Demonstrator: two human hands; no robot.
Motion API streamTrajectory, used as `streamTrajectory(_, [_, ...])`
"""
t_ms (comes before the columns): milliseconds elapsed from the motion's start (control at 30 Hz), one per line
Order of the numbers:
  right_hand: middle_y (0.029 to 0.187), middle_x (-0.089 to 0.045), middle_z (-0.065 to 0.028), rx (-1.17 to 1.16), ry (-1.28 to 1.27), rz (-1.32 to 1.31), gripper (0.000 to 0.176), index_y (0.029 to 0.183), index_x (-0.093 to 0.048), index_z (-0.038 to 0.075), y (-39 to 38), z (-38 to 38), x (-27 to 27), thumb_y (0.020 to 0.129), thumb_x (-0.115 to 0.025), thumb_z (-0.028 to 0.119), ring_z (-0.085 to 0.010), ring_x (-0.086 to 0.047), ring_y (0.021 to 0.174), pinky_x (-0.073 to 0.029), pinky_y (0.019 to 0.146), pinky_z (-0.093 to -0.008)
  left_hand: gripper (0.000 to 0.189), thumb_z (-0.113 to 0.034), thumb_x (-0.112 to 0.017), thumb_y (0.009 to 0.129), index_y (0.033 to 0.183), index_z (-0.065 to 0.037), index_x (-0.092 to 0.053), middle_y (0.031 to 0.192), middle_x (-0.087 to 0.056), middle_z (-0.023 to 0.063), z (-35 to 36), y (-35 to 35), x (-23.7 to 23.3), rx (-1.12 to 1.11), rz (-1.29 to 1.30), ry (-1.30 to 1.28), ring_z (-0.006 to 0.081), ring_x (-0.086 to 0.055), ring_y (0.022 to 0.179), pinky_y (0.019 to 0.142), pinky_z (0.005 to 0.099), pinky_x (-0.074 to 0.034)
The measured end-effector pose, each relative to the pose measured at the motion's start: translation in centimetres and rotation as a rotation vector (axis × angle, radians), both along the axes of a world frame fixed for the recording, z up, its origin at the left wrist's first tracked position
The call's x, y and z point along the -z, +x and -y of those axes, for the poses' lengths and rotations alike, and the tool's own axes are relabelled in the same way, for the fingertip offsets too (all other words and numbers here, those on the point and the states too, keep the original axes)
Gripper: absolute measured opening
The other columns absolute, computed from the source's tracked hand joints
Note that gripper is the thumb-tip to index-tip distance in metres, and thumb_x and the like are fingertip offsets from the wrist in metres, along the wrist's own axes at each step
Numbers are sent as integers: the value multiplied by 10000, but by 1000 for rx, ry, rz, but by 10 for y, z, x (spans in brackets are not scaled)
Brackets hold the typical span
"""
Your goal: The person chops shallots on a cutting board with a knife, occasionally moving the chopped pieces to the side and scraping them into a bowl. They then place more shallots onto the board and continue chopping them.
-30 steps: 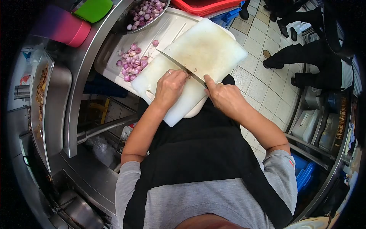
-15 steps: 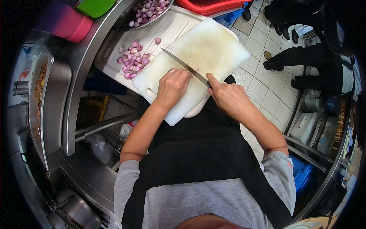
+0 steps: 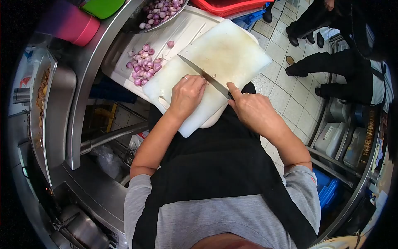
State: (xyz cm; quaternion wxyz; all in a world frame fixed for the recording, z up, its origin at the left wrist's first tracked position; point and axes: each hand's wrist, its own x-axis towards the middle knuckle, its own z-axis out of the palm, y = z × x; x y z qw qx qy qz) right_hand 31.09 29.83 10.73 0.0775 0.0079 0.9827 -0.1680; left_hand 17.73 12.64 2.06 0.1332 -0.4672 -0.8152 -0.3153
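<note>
My right hand [image 3: 252, 109] grips the handle of a long knife [image 3: 202, 75] whose blade lies across the white cutting board [image 3: 224, 50]. My left hand [image 3: 186, 95], a ring on one finger, is curled on the board right beside the blade, pressing something small that the fingers hide. A heap of peeled purple shallots [image 3: 144, 65] lies just left of the board on a white ribbed tray [image 3: 182, 31]. More shallots fill a metal bowl [image 3: 161, 11] at the top.
A pink container [image 3: 70, 23] and a green one [image 3: 103, 7] stand on the steel counter at top left. A red basket [image 3: 226, 5] sits behind the board. A steel tray [image 3: 45, 103] with food is at left. Another person's dark legs [image 3: 331, 62] stand on the tiled floor at right.
The knife blade has shifted slightly right along the board and my right hand with it. My left hand stays in place. The person at right has moved a leg.
</note>
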Motion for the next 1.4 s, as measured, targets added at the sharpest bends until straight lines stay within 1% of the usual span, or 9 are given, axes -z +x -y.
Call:
streamTrajectory(167, [699, -669, -227, 37, -49, -4, 419, 1276, -476, -71, -3, 8, 30, 982, -529, 223, -383, -687, 671, -547, 602, -469, 110, -20, -724, 767, 850, -42, -655, 836, -674, 87, 1, 0, 0, 16, -20, 26, 268, -648, 799, 695, 375, -537])
streamTrajectory(400, [799, -679, -248, 50, -223, -26, 363, 1290, -489, 55, -21, -15, 32, 986, -529, 250, -443, -663, 766, -518, 706, -529, 98, -21, -711, 789, 884, -33, -692, 889, -709, 105, 6, -12, -2, 57, 54, 65, 273, -678, 827, 731, 370, -550])
streamTrajectory(533, [826, -666, -259, 154, -232, -36, 372, 1321, -506, 98, -3, -15, 10, 979, -547, 242, -451, -645, 785, -503, 713, -533, 140, -25, -673, 826, 957, -18, -722, 926, -719, 149, 18, -67, -20, -227, 135, 124, 319, -689, 864, 764, 392, -554])
streamTrajectory(700, [841, -668, -255, 50, -260, 56, 370, 1294, -538, 85, 18, -12, 13, 972, -572, 262, -441, -649, 798, -508, 724, -520, 231, -52, -663, 832, 1056, -43, -717, 1095, -690, 171, 12, -142, -22, -250, 102, -160, 348, -673, 943, 837, 406, -530])
streamTrajectory(800, [858, -671, -256, 27, -313, 79, 384, 1283, -554, 86, 15, -17, 23, 956, -602, 283, -442, -649, 815, -512, 738, -508, 258, -64, -654, 829, 1080, -42, -710, 1109, -680, 180, 3, -151, -10, -226, 95, -324, 362, -659, 972, 861, 430, -514])
streamTrajectory(900, [821, -668, -254, 77, -317, -41, 365, 1281, -554, 89, 6, -36, 35, 957, -594, 254, -443, -648, 805, -510, 736, -508, 263, -63, -661, 834, 1092, -42, -705, 1042, -686, 170, 3, -153, -8, -205, 115, -270, 318, -672, 948, 827, 406, -526])
streamTrajectory(1067, [816, -667, -248, 211, -173, -26, 348, 1268, -544, 89, -7, -44, 24, 954, -585, 234, -432, -656, 791, -506, 718, -519, 192, -92, -701, 849, 1033, -35, -703, 968, -668, 123, 15, -57, -25, -126, 300, -118, 220, -684, 850, 767, 344, -542])
streamTrajectory(1267, [802, -677, -233, 62, -165, -84, 361, 1286, -498, 81, -4, -10, 33, 963, -572, 226, -428, -662, 759, -517, 683, -518, 207, -45, -720, 845, 1051, -33, -696, 1021, -670, 98, 16, 12, -11, -109, 311, -89, 232, -696, 831, 730, 323, -562])
streamTrajectory(1400, [718, -676, -198, -30, -110, -188, 367, 1239, -496, 9, -4, 0, 44, 954, -575, 227, -367, -675, 635, -522, 539, -474, 200, -35, -711, 848, 1047, -36, -713, 1047, -681, 106, 18, 20, -15, -127, 330, 45, 260, -702, 872, 753, 343, -566])
